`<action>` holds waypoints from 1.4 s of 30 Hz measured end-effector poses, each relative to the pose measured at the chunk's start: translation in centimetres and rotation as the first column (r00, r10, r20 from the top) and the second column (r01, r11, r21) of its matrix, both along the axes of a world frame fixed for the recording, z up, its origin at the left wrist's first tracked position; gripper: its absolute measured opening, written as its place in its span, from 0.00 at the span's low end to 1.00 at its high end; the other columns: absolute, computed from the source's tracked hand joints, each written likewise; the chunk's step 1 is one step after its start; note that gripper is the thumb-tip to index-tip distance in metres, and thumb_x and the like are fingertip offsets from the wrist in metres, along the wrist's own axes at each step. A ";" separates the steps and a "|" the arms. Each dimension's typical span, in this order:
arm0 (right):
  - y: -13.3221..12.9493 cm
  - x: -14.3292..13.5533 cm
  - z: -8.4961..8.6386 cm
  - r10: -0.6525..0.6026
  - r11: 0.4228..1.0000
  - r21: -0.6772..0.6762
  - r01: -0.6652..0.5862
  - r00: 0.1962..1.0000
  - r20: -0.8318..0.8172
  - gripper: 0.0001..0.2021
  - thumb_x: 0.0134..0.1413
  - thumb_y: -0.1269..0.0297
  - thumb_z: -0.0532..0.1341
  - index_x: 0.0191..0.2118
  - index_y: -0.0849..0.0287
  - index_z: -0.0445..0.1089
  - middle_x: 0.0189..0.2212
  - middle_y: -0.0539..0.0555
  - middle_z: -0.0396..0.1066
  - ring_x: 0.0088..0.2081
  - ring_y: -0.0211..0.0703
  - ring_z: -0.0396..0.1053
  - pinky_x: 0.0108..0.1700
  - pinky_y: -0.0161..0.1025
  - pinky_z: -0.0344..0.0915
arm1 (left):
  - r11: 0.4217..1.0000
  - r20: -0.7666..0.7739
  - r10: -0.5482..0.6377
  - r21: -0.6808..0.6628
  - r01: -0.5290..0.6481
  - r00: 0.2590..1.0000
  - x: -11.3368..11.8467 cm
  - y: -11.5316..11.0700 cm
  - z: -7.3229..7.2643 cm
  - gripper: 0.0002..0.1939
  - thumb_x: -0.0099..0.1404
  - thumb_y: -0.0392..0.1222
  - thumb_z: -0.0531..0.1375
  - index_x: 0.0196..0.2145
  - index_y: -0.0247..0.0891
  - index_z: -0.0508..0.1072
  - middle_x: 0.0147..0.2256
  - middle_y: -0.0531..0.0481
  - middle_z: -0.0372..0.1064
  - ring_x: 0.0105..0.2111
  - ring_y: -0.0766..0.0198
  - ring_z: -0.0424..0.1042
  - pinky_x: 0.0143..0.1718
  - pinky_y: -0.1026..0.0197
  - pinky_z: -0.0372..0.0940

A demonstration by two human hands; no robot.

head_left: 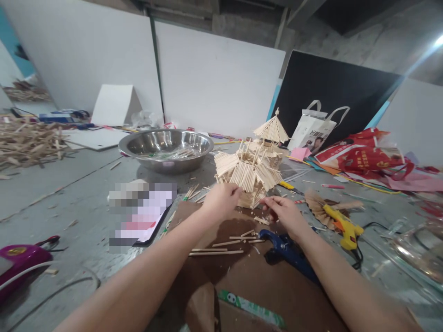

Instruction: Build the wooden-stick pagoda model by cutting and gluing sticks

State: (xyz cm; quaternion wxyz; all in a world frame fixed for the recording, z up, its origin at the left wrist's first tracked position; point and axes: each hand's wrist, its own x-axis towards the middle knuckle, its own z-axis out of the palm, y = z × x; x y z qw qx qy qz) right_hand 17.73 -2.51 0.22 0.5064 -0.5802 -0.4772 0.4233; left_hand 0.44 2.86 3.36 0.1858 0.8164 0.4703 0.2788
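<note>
In front of me stands a small pavilion model (244, 173) built of thin wooden sticks, with slatted roof panels. My left hand (223, 199) is at its lower left front, fingers curled inward; whatever they grip is hidden. My right hand (283, 211) is by the lower right front, thumb and forefinger closed together, and anything between them is too small to make out. Loose sticks (216, 252) lie on the brown board (238, 272) below. A blue tool (287, 251), perhaps a cutter, rests beside my right forearm. Behind the model rises a pointed stick roof (272, 130).
A steel basin (166, 166) stands back left, near a phone (147, 214). On the right lie a yellow glue gun (346, 230) with its cord and a red bag (363, 154). A green wrapper strip (251, 309) is on the near board. Wood pieces (29, 143) are heaped far left.
</note>
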 end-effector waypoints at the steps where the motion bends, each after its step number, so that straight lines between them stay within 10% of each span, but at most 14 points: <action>1: 0.0 0.0 -0.1 0.008 1.000 -0.001 -0.008 1.000 0.000 0.16 0.37 0.51 0.59 0.25 0.61 0.68 0.18 0.46 0.63 0.14 0.30 0.54 0.16 0.32 0.51 | 0.998 -0.079 0.056 0.037 -0.054 0.995 -0.6 0.4 0.6 0.15 0.56 0.45 0.49 0.20 0.36 0.70 0.18 0.49 0.64 0.20 0.66 0.60 0.22 0.65 0.48; 6: 0.1 -0.1 -0.5 0.030 0.999 0.015 -0.031 0.998 0.056 0.16 0.38 0.51 0.59 0.24 0.61 0.68 0.17 0.46 0.63 0.14 0.30 0.54 0.16 0.31 0.51 | 0.985 -0.198 0.169 0.013 -0.170 0.965 -2.2 1.7 1.6 0.17 0.56 0.44 0.48 0.19 0.37 0.71 0.19 0.48 0.67 0.20 0.64 0.62 0.22 0.64 0.49; 14: -0.1 -0.3 -0.4 0.040 0.999 0.006 -0.041 0.995 0.088 0.15 0.39 0.52 0.58 0.25 0.61 0.69 0.16 0.47 0.63 0.14 0.30 0.54 0.16 0.31 0.52 | 0.983 0.012 0.038 -0.181 -0.035 0.999 -1.8 2.1 1.1 0.18 0.54 0.44 0.51 0.13 0.35 0.68 0.09 0.54 0.57 0.11 0.72 0.53 0.17 0.67 0.48; 21: -0.3 -0.4 -0.2 0.045 0.999 0.003 -0.045 0.995 0.092 0.13 0.41 0.55 0.58 0.25 0.61 0.69 0.17 0.47 0.63 0.14 0.30 0.54 0.17 0.31 0.51 | 0.856 0.247 -0.057 -0.487 0.175 0.967 -2.4 3.0 0.7 0.14 0.54 0.46 0.52 0.26 0.33 0.71 0.19 0.50 0.68 0.08 0.76 0.50 0.11 0.68 0.43; 31: -0.5 -0.4 0.1 0.044 0.999 -0.006 -0.043 0.995 0.093 0.13 0.41 0.55 0.57 0.26 0.61 0.69 0.17 0.46 0.63 0.15 0.30 0.54 0.17 0.31 0.51 | 0.781 0.450 -0.035 -0.545 0.305 0.892 -2.7 3.9 -0.1 0.12 0.56 0.43 0.52 0.26 0.32 0.68 0.18 0.50 0.67 0.08 0.76 0.52 0.11 0.68 0.43; 42: -0.4 -0.2 0.2 0.043 0.999 -0.026 -0.042 0.997 0.057 0.14 0.39 0.53 0.59 0.27 0.61 0.69 0.18 0.46 0.63 0.15 0.30 0.54 0.18 0.31 0.51 | 0.843 0.166 -0.176 -0.483 0.236 0.970 -4.6 3.7 2.5 0.13 0.55 0.46 0.53 0.24 0.34 0.68 0.22 0.50 0.68 0.11 0.76 0.53 0.13 0.69 0.47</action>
